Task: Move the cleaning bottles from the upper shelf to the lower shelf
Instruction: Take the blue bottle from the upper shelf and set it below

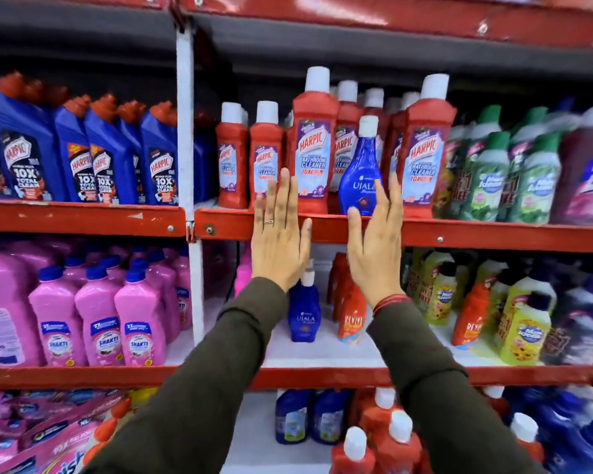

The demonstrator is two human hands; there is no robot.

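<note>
Well, both palms are raised flat towards the shelving
Left hand: left hand spread wide, fingers straight, holding nothing, a thin ring on one finger, raised before the red-painted metal upper shelf edge
Right hand: right hand just as flat and empty, fingertips overlapping the teardrop-shaped blue plastic Ujala bottle; contact cannot be told
Task bottle: upright on the upper shelf, white cap, glossy, among the boxy red plastic Harpic bottles
Lower shelf: white lower shelf board carries a second blue Ujala bottle, upright
Sleeves: dark olive fabric sleeves, red threads at the right wrist
</note>
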